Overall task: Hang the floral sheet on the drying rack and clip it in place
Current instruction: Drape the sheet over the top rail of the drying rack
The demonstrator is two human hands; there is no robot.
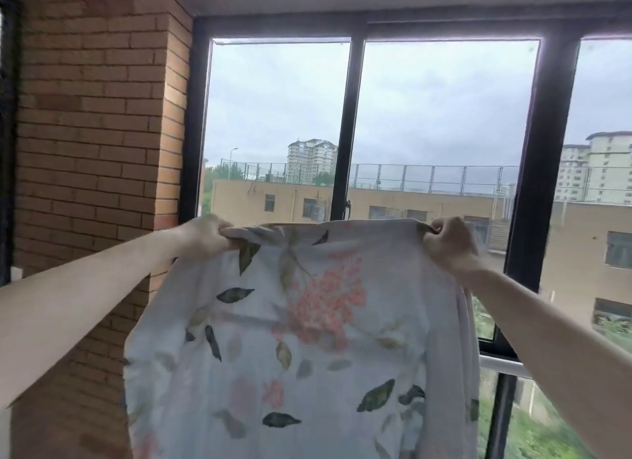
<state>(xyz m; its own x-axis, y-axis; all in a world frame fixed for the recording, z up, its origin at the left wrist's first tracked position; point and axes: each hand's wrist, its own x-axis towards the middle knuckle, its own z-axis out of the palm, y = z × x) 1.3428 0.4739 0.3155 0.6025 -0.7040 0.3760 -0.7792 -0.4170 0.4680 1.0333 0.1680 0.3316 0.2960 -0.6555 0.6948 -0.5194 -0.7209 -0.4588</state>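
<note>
The floral sheet [301, 339] rests on no surface: 2 hands carry it, the left hand [208, 236] and right hand [451, 243] each gripping a top corner, the cloth hanging between them.

No text, label, brand, number or sign can be read anywhere in view.

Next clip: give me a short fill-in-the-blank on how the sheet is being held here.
1. The sheet is gripped along its ____ edge.
2. The left hand and right hand hold it stretched in front of a ____.
3. The wall at left is made of ____.

Missing words: top; window; brick
</note>
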